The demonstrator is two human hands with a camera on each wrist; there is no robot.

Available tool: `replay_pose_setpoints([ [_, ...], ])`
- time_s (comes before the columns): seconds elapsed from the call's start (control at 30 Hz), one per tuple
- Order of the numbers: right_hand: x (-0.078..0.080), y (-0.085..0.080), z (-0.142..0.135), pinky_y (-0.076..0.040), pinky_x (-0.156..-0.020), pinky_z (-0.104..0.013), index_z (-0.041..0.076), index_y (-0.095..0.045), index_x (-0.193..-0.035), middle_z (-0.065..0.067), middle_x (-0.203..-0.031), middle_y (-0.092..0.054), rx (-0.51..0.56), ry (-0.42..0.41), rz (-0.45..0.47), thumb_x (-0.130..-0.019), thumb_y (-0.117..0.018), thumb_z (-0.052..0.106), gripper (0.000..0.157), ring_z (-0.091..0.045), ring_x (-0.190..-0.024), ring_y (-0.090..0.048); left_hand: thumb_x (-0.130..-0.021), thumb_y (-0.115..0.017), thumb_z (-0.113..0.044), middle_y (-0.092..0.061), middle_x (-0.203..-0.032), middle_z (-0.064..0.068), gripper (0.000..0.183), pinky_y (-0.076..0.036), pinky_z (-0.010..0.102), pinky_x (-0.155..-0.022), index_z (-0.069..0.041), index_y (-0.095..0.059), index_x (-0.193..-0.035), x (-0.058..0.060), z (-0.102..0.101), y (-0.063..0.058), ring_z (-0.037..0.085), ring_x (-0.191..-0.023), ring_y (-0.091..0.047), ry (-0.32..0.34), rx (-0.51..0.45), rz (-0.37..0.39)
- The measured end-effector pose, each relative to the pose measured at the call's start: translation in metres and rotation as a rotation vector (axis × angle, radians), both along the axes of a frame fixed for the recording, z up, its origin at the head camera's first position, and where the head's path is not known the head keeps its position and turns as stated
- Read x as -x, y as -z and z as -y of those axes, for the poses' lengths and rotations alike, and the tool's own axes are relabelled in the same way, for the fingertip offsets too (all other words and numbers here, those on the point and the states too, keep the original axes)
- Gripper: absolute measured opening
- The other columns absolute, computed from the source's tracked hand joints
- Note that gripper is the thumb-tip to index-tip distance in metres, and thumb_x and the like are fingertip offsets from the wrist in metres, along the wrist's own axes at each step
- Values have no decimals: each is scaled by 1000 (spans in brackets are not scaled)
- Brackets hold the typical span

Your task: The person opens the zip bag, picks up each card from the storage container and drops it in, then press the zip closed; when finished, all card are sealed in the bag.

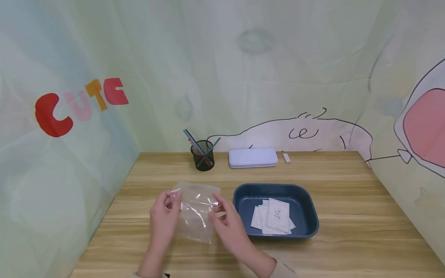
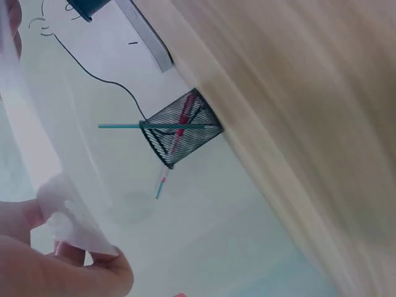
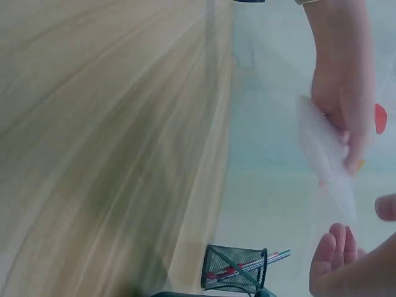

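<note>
head view shows both hands on one clear plastic bag [image 1: 195,210] held just above the wooden table [image 1: 347,231]: the left hand [image 1: 163,216] pinches its upper left edge, the right hand [image 1: 227,222] pinches the upper right edge, so the bag hangs between them, long axis running away from the person. just right of the right hand sits a dark blue tray [image 1: 306,200] holding several white sachets [image 1: 274,216]. a mesh pen cup [image 1: 202,155] with pens stands farther back.

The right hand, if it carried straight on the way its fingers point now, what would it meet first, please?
The right hand points up and left, pinching the clear plastic bag. Beyond the bag, probably bare table, then perhaps the mesh pen cup; depth is unclear.
</note>
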State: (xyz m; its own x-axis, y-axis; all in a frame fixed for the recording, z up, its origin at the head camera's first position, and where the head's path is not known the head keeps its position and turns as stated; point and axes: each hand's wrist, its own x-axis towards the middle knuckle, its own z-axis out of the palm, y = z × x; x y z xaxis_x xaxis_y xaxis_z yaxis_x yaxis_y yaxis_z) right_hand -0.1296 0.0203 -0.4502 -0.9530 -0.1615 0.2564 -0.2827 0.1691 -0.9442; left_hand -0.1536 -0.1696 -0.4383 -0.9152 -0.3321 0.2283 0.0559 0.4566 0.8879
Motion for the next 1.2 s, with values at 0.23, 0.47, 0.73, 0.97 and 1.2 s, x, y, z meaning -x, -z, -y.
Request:
replay_pose_setpoints([
  [0.23, 5, -12, -10, -49, -76, -25, 15, -40, -138, -3, -100, -62, 105, 97, 21, -91, -65, 6, 54, -17, -88, -58, -93, -64, -27, -51, -84, 3, 20, -44, 23, -57, -8, -65, -99, -12, -16, -16, 15, -77, -45, 29, 161, -181],
  [0.47, 1, -46, -25, -48, -79, -29, 4, -32, -141, -12, -98, -64, 102, 145, -13, -91, -61, -2, 58, -22, -87, -58, -90, -67, -10, -51, -82, -3, 11, -44, 21, -52, -10, -69, -100, -24, -25, -28, 10, -74, -48, 146, 244, -417],
  [0.73, 3, -69, -56, -47, -83, -28, 7, -37, -140, -11, -97, -63, 140, 162, 16, -94, -61, 5, 52, -23, -91, -57, -90, -66, -6, -52, -83, -6, 7, -46, 21, -53, -11, -67, -95, -28, -31, -37, 9, -74, -55, 317, 259, -492],
  [0.97, 12, -56, -94, -50, -72, -30, 19, -66, -113, 6, -91, -66, -53, 103, -108, -95, -62, 24, 19, -16, -83, -60, -92, -65, -8, -50, -81, -12, 8, -42, 21, -50, -15, -66, -96, -27, -37, -40, 8, -76, -49, 444, 265, -449],
  [1.2, 5, -71, -113, -50, -66, -29, 26, -68, -103, 12, -92, -65, -219, 15, -154, -95, -62, 27, 10, -14, -81, -58, -95, -62, -20, -42, -73, -18, 5, -38, 21, -53, -21, -66, -92, -24, -46, -43, 5, -73, -40, 489, 330, -397],
])
